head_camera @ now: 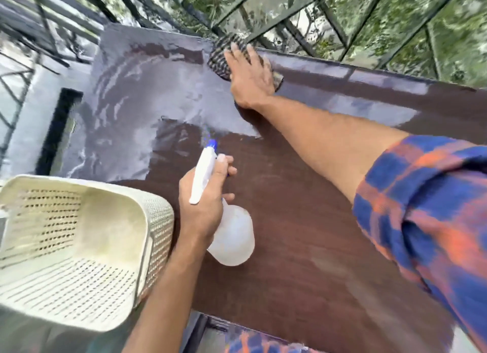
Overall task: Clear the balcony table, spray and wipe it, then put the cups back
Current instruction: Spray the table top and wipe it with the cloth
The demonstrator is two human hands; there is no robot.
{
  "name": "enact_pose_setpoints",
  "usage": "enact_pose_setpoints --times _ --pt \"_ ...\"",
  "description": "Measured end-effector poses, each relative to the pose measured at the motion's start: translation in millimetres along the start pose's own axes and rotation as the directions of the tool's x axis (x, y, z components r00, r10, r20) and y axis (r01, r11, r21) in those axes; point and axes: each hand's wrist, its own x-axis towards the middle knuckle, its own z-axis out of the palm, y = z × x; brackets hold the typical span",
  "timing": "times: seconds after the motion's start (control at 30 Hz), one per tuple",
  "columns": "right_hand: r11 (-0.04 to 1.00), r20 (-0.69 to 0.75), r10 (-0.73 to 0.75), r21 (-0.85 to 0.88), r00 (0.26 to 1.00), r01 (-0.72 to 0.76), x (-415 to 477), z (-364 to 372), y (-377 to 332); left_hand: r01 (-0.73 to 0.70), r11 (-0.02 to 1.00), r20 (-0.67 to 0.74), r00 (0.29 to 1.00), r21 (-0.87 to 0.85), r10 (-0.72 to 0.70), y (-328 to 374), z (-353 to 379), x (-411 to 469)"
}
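Observation:
The dark brown balcony table (290, 207) fills the middle of the view, wet and shiny across its far left half. My right hand (250, 78) lies flat, fingers spread, pressing a checked cloth (226, 53) onto the table's far edge. My left hand (205, 194) grips a white spray bottle (232, 234) with a blue nozzle (212, 143), held low over the near middle of the table and pointing away from me. No cups are in view.
A cream perforated plastic basket (79, 247) sits empty at the table's near left corner, beside my left forearm. A dark metal railing (290, 28) runs right behind the far edge, with foliage beyond. The balcony floor (26, 131) lies to the left.

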Motion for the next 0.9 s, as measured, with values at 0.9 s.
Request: enact_pose_setpoints --times 0.9 --pt "0.994 -0.064 -0.109 0.022 0.992 0.110 7 -13 41 -0.026 0.998 -0.047 0.999 -0.054 0.023 -32 -39 -42"
